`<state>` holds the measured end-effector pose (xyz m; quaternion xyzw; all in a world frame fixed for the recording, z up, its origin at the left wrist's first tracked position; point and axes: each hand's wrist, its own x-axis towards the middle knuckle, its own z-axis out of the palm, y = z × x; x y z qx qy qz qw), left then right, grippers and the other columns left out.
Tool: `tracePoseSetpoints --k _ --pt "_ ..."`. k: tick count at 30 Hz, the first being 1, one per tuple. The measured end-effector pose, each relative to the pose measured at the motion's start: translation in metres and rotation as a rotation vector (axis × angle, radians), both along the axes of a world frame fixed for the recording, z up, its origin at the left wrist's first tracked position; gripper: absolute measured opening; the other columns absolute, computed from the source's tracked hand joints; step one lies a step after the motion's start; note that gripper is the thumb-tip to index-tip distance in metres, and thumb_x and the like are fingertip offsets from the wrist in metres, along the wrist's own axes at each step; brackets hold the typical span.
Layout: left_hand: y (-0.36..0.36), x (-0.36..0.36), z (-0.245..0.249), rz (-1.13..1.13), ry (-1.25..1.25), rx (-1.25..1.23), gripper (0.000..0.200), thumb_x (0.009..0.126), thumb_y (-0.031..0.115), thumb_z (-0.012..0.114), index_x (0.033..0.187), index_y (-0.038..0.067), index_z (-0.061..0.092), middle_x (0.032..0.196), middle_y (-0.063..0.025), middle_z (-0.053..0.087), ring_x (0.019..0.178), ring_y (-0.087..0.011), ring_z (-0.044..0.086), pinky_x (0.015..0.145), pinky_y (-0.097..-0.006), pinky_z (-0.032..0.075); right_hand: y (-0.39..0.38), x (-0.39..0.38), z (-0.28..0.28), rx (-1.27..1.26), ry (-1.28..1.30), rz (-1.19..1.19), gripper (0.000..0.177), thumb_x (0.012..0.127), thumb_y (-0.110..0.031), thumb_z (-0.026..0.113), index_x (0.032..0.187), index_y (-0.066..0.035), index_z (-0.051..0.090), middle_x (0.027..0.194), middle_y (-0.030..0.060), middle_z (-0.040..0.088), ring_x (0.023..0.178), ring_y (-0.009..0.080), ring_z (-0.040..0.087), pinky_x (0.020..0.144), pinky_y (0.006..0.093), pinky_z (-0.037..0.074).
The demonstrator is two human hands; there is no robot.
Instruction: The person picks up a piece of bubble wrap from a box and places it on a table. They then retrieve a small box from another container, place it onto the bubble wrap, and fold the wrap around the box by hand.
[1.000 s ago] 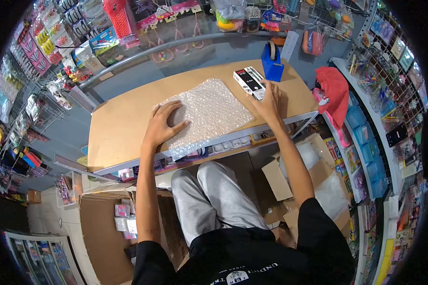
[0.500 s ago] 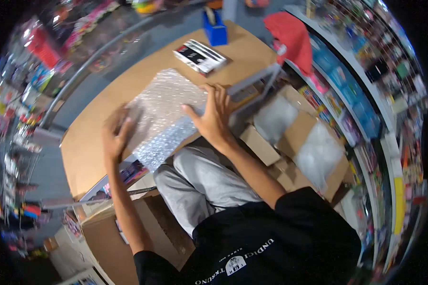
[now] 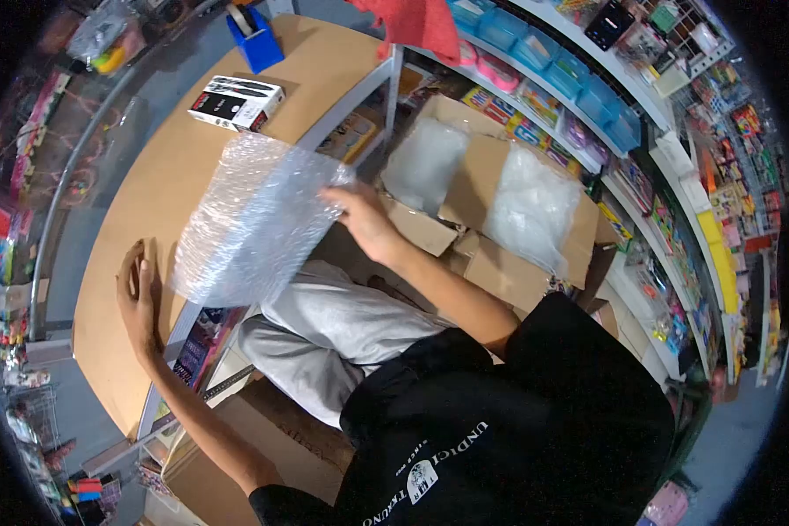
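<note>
A clear sheet of bubble wrap [image 3: 250,223] slants over the front edge of the wooden table [image 3: 118,289], part of it past the edge above my lap. My right hand [image 3: 364,219] pinches its right edge between thumb and fingers. To the left of the sheet, my left hand [image 3: 138,294] is by the table's front edge, fingers apart and slightly curled, holding nothing. Just beyond the sheet lies a black and white box [image 3: 237,103] with pens pictured on it.
A blue tape dispenser [image 3: 256,39] stands at the table's far end. On my right, an open cardboard box [image 3: 473,180] contains clear plastic packs. Shelves of goods with blue bins [image 3: 535,48] curve along the right, and a red cloth [image 3: 416,26] hangs near the table corner.
My right hand has taken the bubble wrap's right edge and lifted it off the table toward me. My left hand has come away from the sheet. The camera view has turned right.
</note>
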<state>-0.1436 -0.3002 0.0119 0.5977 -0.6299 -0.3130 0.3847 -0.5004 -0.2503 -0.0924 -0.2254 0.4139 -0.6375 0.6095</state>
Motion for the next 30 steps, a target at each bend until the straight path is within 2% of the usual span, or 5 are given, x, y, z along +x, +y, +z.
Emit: tracePoseSetpoints --k 5,10,14,24,30 --pt "-0.005 0.005 -0.006 -0.023 -0.015 -0.008 0.039 0.101 0.026 0.059 0.134 0.004 0.056 0.148 -0.0128 0.049 0.14 -0.0277 0.042 0.111 -0.0377 0.038 0.029 -0.113 -0.04 0.172 0.043 -0.274 0.015 0.093 -0.027 0.059 0.098 -0.013 0.062 0.092 0.0022 0.067 0.082 0.0151 0.064 0.074 0.0307 0.051" --pt "-0.008 0.004 -0.01 -0.055 -0.018 -0.058 0.033 0.1 0.015 0.06 0.13 0.002 0.058 0.148 -0.0138 0.048 0.139 -0.0271 0.044 0.114 -0.0384 0.036 0.019 -0.242 -0.135 0.473 0.225 -0.565 0.047 0.093 -0.028 0.061 0.133 -0.004 0.051 0.116 0.0114 0.06 0.086 0.024 0.063 0.076 0.0398 0.056" --pt "-0.01 0.006 -0.013 -0.054 -0.109 -0.097 0.033 0.099 0.015 0.062 0.128 0.0 0.058 0.145 -0.0149 0.05 0.137 -0.0277 0.046 0.115 -0.0399 0.036 0.001 -0.345 -0.237 0.412 0.816 -0.833 0.053 0.089 -0.014 0.061 0.137 0.002 0.046 0.114 0.0132 0.06 0.088 0.0226 0.062 0.065 0.0367 0.056" --pt "-0.01 -0.002 -0.009 -0.075 -0.424 -0.321 0.027 0.094 0.012 0.066 0.118 0.001 0.063 0.126 -0.0176 0.063 0.12 -0.0325 0.058 0.105 -0.0428 0.043 -0.031 -0.319 -0.149 0.468 1.424 -1.018 0.061 0.082 -0.023 0.069 0.132 0.004 0.048 0.126 0.0263 0.056 0.12 0.0418 0.053 0.108 0.0507 0.037" --pt "0.019 -0.086 0.003 -0.208 -0.482 -0.697 0.01 0.081 0.003 0.068 0.091 0.004 0.071 0.095 -0.0132 0.07 0.093 -0.031 0.064 0.088 -0.0419 0.048 -0.007 -0.225 -0.124 -0.134 1.791 0.12 0.047 0.089 -0.029 0.067 0.131 -0.013 0.053 0.135 0.0146 0.053 0.128 0.0351 0.049 0.107 0.0544 0.033"
